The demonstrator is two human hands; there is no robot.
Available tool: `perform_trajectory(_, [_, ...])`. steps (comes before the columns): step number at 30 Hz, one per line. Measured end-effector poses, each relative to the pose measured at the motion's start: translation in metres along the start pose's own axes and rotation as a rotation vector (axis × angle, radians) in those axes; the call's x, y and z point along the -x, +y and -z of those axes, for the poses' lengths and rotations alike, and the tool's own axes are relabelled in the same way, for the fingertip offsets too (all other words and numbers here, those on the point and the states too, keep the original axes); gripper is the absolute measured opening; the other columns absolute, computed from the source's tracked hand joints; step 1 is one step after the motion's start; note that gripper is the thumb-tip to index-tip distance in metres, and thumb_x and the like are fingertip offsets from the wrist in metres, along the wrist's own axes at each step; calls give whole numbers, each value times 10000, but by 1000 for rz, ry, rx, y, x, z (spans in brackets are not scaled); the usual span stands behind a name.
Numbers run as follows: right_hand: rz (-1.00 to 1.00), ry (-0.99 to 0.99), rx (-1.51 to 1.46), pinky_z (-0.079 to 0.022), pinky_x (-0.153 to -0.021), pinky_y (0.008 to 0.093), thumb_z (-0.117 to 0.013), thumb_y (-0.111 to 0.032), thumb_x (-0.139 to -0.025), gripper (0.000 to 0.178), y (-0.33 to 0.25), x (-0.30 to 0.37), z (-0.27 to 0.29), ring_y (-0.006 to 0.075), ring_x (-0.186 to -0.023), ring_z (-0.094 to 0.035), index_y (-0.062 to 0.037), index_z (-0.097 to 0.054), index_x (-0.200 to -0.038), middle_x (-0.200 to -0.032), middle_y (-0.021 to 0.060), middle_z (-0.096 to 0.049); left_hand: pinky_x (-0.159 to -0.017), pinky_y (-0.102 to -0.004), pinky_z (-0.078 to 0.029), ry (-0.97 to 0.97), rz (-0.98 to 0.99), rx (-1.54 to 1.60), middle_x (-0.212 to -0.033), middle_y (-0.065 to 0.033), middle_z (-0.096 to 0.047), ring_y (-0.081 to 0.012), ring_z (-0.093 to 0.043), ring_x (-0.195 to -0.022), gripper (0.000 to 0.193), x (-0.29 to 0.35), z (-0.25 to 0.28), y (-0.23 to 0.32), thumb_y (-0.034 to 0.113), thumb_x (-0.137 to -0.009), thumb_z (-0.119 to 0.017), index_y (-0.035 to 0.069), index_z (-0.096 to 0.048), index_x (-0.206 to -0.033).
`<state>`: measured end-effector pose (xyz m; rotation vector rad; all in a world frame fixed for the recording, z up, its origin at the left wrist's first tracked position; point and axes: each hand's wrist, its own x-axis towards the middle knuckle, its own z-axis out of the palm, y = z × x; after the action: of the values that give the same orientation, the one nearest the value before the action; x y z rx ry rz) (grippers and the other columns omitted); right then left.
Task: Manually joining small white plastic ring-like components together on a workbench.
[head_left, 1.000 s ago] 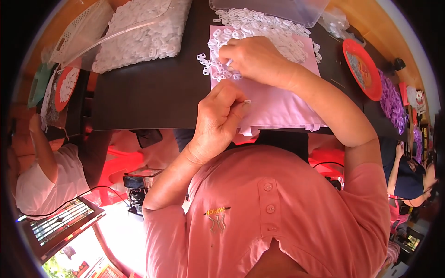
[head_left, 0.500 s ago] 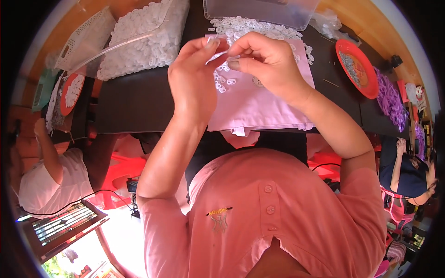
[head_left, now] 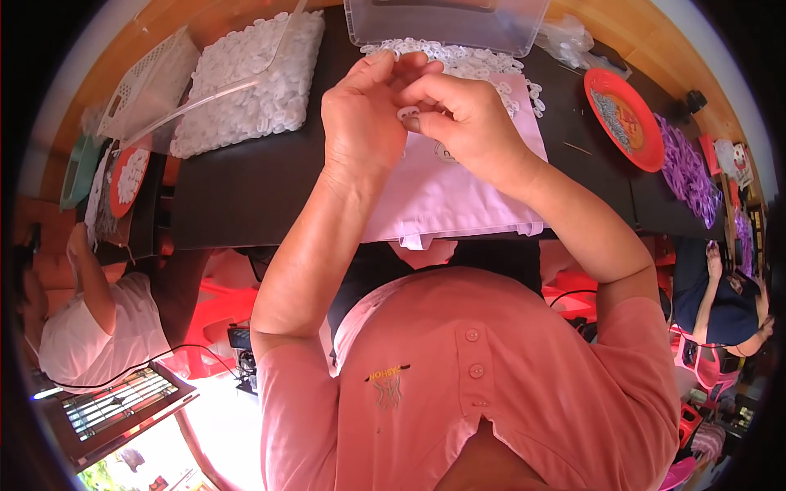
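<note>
Between the thumb and forefinger of my right hand is a small white plastic piece, oval with holes in it. Close against it on the left, my left hand is raised with its fingers curled, and what they may hold is hidden. Both hands are above a pink cloth bag spread on the dark table. At the far end of the bag, behind my fingers, lies a heap of similar white pieces.
A clear bin full of white pieces stands at the left back, another clear bin behind the heap. To the right are a red plate with small metal parts and purple ribbon. Other people sit on both sides.
My hands have shifted slightly, the left one turning and moving right. The white piece in my right fingers now shows more clearly. The table things appear slightly shifted in view.
</note>
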<state>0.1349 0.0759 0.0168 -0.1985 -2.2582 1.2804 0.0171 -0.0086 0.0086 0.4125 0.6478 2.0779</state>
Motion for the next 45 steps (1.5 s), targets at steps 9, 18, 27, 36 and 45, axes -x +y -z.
perform_trajectory(9, [-189, 223, -303, -445, -592, 213, -683, -60, -838, 81, 2, -15, 35, 66, -658, -559, -20, -698, -906, -774, 15, -649, -755, -324, -508, 133, -209, -413, -864, -110, -644, -204, -642, -812, 121, 10, -2, -15, 75, -900, -599, -39, -610, -939])
perform_trajectory(18, [-269, 183, -429, -445, -585, 230, -652, -112, -868, 172, 10, -11, 39, 92, -675, -584, 8, -689, -986, -808, 43, -673, -654, -276, -508, 124, -265, -562, -783, -77, -651, -153, -631, -693, 119, 14, -5, -25, 86, -865, -652, -32, -637, -869])
perform_trajectory(27, [-260, 160, -421, -451, -568, 225, -655, -114, -866, 157, 9, -7, 40, 89, -635, -580, 14, -693, -948, -775, 44, -664, -638, -272, -496, 103, -290, -631, -783, -70, -641, -148, -616, -674, 100, 17, -4, -28, 65, -870, -649, -35, -641, -872])
perform_trajectory(36, [-264, 148, -412, -452, -557, 227, -675, -98, -848, 148, 9, -7, 42, 99, -639, -597, 17, -692, -939, -760, 56, -668, -629, -288, -493, 96, -282, -671, -782, -84, -633, -166, -611, -673, 111, 18, -5, -28, 65, -883, -648, -46, -634, -883])
perform_trajectory(45, [-225, 176, -364, -455, -552, 228, -680, -99, -844, 144, 9, -6, 38, 96, -644, -597, 8, -702, -937, -769, 43, -664, -601, -296, -494, 124, -257, -644, -774, -94, -634, -173, -614, -660, 102, 18, -4, -27, 51, -877, -642, -51, -632, -880])
